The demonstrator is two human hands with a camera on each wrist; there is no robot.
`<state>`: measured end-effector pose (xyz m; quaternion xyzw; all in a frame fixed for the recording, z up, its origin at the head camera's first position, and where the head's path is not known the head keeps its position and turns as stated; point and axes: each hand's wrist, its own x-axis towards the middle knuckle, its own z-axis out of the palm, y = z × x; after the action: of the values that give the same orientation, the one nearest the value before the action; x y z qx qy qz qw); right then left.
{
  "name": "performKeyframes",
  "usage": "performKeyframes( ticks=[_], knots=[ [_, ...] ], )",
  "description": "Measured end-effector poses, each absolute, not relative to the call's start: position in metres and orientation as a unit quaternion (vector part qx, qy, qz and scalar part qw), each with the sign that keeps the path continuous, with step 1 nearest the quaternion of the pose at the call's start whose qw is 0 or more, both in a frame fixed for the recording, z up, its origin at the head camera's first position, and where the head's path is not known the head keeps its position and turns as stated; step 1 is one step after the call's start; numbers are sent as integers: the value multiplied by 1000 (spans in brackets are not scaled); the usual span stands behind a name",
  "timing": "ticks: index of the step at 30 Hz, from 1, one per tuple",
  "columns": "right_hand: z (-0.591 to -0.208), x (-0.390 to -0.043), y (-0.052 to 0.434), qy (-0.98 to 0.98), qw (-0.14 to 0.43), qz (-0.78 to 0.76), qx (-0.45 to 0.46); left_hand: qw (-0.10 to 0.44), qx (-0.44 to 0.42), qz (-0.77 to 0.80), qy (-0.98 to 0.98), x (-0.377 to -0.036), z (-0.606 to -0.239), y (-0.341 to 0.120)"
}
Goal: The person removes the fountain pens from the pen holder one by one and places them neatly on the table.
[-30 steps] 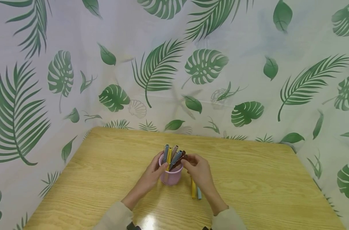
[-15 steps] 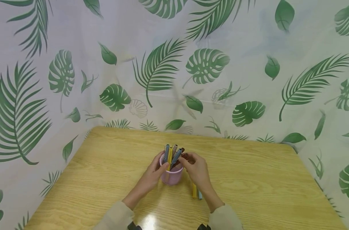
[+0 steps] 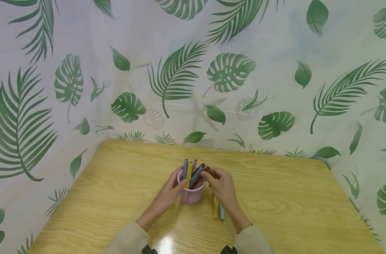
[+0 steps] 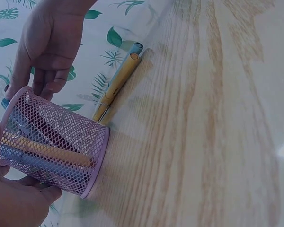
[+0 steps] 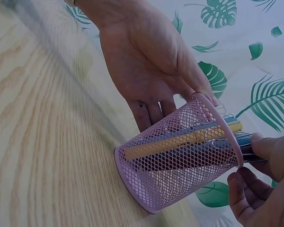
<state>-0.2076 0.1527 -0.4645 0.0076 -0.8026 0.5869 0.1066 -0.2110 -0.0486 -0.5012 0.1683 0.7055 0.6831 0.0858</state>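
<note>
Pen cup: the pink mesh pen cup (image 3: 190, 192) stands near the middle of the wooden table (image 3: 291, 208), already holding several pens (image 3: 189, 171), grey, yellow and dark ones.
Step in hand: we judge a dark red pen (image 3: 201, 178) is being slid into the cup at its 3 o'clock rim.
Right hand: our right hand (image 3: 223, 187) pinches that pen's upper end, fingers curled round it.
Left hand: our left hand (image 3: 167, 192) cups the mesh wall from 9 o'clock, fingers laid round it to steady it.
Loose pens: a yellow pen (image 3: 215, 211) and a light blue pen (image 3: 221, 213) lie side by side at the cup's 4 o'clock.
Next move: we judge it calls for letting go once the pen settles, then reaching for the loose pair.
Hard to make out: the exact pen count is unclear, the right fingertips hide the pen's end, and the loose pens' far ends sit under the right hand.
</note>
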Motion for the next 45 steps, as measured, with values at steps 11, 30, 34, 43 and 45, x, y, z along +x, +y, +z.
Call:
performKeyframes(
  ticks=[11,30,34,43,45],
  knots=[
    [-467,-206,156,-794,98,600,24,86,170,679,709,-208,-501,-49],
    [-451,-205,166,-794,116,595,48,84,173,678,710,-210,-501,-50],
    [-444,-204,174,-785,121,606,42,85,174,680,707,-209,-500,-49],
    [-428,-200,191,-745,123,655,30,84,174,680,707,-209,-498,-49],
    [-425,-200,196,-735,123,667,25,84,174,680,707,-209,-499,-50]
  ],
)
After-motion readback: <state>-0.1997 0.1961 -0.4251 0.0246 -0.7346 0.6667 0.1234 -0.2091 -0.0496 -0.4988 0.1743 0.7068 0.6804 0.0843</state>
